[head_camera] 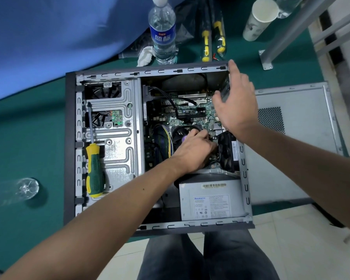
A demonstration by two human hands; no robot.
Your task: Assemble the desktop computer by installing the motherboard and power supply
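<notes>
An open computer case (150, 72) lies flat on the green table. The green motherboard (182, 112) sits in its right half, with a black CPU cooler (179, 132) and a black rear fan (227, 150). A grey power supply (210, 201) lies in the near right corner. My left hand (194, 150) reaches in between the cooler and the rear fan, fingers curled downward; whatever they hold is hidden. My right hand (236, 104) is spread with straight fingers over the board's far right corner, at the case's rear wall.
A green-and-yellow screwdriver (93, 168) lies on the metal drive cage (117, 138). The removed side panel (291, 138) lies to the right of the case. Behind the case are a water bottle (163, 31), a crumpled tissue (146, 55), packaged screwdrivers (212, 37) and a paper cup (259, 19). A clear bottle (26, 187) lies at left.
</notes>
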